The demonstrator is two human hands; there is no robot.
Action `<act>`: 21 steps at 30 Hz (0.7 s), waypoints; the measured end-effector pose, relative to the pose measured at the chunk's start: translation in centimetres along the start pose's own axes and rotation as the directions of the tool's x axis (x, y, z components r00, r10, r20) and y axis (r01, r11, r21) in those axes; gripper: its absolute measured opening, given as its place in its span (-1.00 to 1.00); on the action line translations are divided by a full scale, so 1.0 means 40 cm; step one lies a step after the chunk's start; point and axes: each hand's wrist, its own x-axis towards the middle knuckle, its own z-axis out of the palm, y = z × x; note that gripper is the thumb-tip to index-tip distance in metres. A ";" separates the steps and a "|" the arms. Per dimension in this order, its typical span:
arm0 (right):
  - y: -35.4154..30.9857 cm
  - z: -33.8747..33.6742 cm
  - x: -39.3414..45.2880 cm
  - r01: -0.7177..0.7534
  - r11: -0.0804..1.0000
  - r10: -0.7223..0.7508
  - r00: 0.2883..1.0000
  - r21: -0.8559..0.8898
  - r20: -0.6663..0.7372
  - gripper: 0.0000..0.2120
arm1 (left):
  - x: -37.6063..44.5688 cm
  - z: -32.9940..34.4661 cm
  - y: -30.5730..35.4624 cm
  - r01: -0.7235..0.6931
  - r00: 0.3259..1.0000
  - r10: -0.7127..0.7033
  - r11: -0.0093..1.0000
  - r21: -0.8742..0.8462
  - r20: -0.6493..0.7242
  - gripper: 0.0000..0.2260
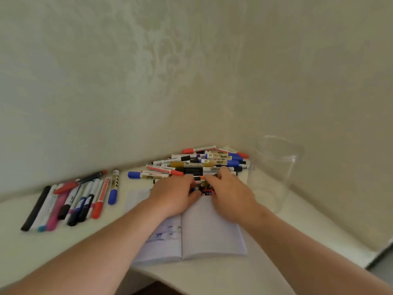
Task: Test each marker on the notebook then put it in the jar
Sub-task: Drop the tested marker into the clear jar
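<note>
Clear jar at right of center looks empty, standing on the table by the wall corner. Notebook lies open near the front table edge, bottom center. Marker pile sits just above it, another row at left. Both hands, left hand and right hand, fingers curled, dig into the pile's near edge; can't tell exactly what they've grabbed.

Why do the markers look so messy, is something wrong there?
Nothing is broken or spilled. The heap of markers in the corner is just jumbled, pointing every way, unlike the neater row of markers on the left. The jar stands upright and holds no markers, and the notebook lies open flat.
</note>
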 end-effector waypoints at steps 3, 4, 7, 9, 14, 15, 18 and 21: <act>0.002 0.011 0.062 0.136 0.984 -0.147 0.986 -0.117 -0.084 -0.83 | 0.013 -0.004 -0.035 -0.090 0.996 0.086 0.981 -0.171 -0.032 -0.73; 0.002 0.009 0.080 0.198 0.973 -0.214 0.967 -0.121 -0.140 -0.86 | 0.010 -0.011 -0.051 -0.129 0.991 0.112 0.934 -0.334 -0.072 -0.69; -0.003 -0.001 0.108 0.330 0.943 -0.296 0.882 0.034 -0.367 -0.83 | 0.006 -0.037 -0.106 -0.177 0.978 0.039 0.666 -0.724 -0.203 -0.58; -0.033 -0.032 0.101 0.304 0.847 -0.111 0.903 0.436 -0.415 -0.82 | 0.009 -0.042 -0.132 -0.210 0.963 0.026 0.693 -0.690 -0.267 -0.59; -0.068 -0.019 0.110 -0.002 0.285 0.278 0.957 0.958 -0.080 -0.77 | 0.031 -0.013 -0.153 -0.363 0.924 0.267 0.839 -0.405 -0.275 -0.56; -0.066 -0.005 0.115 -0.046 0.261 0.321 0.946 0.964 -0.042 -0.73 | 0.041 -0.008 -0.148 -0.406 0.905 0.324 0.850 -0.335 -0.274 -0.58; -0.054 0.025 0.129 -0.128 0.202 0.389 0.920 0.971 0.041 -0.65 | 0.083 0.003 -0.117 -0.463 0.880 0.408 0.853 -0.243 -0.244 -0.81; -0.052 0.029 0.136 -0.118 0.214 0.333 0.942 0.970 0.041 -0.67 | 0.093 0.015 -0.112 -0.433 0.900 0.377 0.829 -0.354 -0.218 -0.88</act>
